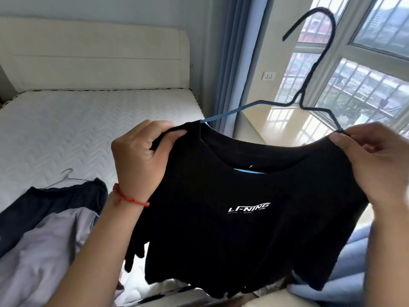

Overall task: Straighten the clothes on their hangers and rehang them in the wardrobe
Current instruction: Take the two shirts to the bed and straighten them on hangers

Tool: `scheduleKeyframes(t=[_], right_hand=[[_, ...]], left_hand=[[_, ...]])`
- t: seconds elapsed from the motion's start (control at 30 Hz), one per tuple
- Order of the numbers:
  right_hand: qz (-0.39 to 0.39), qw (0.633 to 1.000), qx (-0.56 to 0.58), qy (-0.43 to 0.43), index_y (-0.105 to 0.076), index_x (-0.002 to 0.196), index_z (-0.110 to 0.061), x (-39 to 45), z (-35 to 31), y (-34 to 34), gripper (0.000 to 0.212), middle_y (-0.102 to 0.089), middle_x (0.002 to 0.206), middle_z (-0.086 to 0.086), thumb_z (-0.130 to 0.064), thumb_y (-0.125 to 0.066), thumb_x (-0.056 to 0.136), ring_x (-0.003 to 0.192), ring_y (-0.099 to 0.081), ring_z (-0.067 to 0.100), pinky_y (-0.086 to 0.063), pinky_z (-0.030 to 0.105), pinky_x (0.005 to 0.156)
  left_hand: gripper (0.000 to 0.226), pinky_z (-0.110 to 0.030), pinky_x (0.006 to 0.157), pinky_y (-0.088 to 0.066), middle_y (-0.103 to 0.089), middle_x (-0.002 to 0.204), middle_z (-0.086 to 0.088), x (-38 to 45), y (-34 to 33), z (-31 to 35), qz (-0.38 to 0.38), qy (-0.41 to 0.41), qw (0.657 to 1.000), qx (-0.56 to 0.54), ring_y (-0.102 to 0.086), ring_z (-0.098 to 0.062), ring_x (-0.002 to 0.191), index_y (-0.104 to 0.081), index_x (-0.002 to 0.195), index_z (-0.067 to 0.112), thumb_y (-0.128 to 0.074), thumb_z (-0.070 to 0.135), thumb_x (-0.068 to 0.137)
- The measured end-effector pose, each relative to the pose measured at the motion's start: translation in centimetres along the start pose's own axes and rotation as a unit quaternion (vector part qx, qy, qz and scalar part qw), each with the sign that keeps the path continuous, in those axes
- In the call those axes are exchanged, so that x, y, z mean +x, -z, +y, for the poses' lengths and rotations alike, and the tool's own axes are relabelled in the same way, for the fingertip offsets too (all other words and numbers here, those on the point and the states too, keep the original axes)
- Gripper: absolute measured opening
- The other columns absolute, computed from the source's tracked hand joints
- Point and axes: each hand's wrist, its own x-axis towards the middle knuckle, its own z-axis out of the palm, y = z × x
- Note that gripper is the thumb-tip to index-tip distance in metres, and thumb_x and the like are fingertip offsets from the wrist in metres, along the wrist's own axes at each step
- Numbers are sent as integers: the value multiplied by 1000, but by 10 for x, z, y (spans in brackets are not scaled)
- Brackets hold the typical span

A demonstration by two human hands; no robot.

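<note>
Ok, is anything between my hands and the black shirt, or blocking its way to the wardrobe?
Nothing between them: the left hand and right hand already pinch the shoulders of the black shirt on its hanger. The wardrobe isn't in view, so that path can't be judged.

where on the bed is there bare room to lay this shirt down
Free: the white mattress between the headboard and the clothes pile. Crowded: the near left corner, under that pile and a wire hanger.
</note>
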Motion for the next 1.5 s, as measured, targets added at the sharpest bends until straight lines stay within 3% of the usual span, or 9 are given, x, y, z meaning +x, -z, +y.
scheduleKeyframes(t=[0.27,0.53,0.63,0.77,0.9,0.97,1.17,1.33,1.5], right_hand=[[-95,995,28,-11,-63,60,-35,21,21,-48,22,-62,62,-29,-21,-74,73,60,-54,-11,-36,1,58],[-233,971,2,-46,-67,70,-19,55,129,-155,9,-64,65,-12,-21,-75,73,61,-55,-8,-39,4,58],[-277,958,-11,-78,-67,70,-20,60,183,-199,9,-64,63,-10,-21,-75,73,65,-57,3,-40,10,61],[-345,932,-19,-111,-64,72,-21,60,242,-252,10,-65,69,-10,-21,-72,77,68,-58,-1,-41,6,61],[-376,916,-30,-136,-64,75,-20,60,291,-306,8,-65,73,-5,-18,-69,80,74,-61,12,-42,14,66],[-382,911,-39,-154,-66,78,-17,61,315,-336,5,-66,76,-4,-19,-68,81,77,-62,16,-44,22,70],[-354,915,-100,-164,-68,88,-13,63,399,-435,15,-70,88,2,-27,-62,86,85,-62,21,-45,30,73],[-359,909,-172,-123,-64,95,-11,53,481,-516,23,-67,96,3,-31,-54,91,83,-53,17,-35,27,68],[-371,903,-175,-128,-63,94,-6,36,556,-571,24,-66,91,9,-28,-55,90,88,-57,28,-41,33,70]], left_hand=[[21,-2,65,-40,-71,70,-7,-18,-8,-28,-26,79,996,39,-59,-9,75,-73,77,1,-66,21,81],[15,2,65,-36,-73,68,-8,-71,-82,-105,-82,222,965,114,-58,-8,75,-74,73,2,-70,17,74],[15,-6,63,-39,-74,69,-9,-96,-116,-135,-114,286,941,141,-58,-9,76,-74,73,3,-70,18,73],[10,-2,60,-37,-74,70,-10,-126,-157,-171,-159,386,891,178,-59,-11,70,-74,74,2,-75,12,74],[13,-30,65,-49,-73,70,-9,-150,-195,-222,-204,465,842,184,-65,-26,65,-74,77,7,-73,20,77],[17,-33,63,-48,-69,64,-5,-161,-217,-252,-224,494,817,195,-61,-25,64,-73,74,10,-71,27,78],[30,-35,67,-48,-70,76,-7,-208,-295,-353,-260,546,768,210,-61,-29,78,-67,74,13,-64,43,81],[26,-34,69,-46,-69,79,-10,-267,-355,-441,-293,540,763,201,-62,-33,84,-66,81,10,-61,34,85],[30,-37,69,-47,-67,80,-12,-322,-398,-495,-345,475,767,259,-60,-37,82,-63,85,10,-52,38,90]])
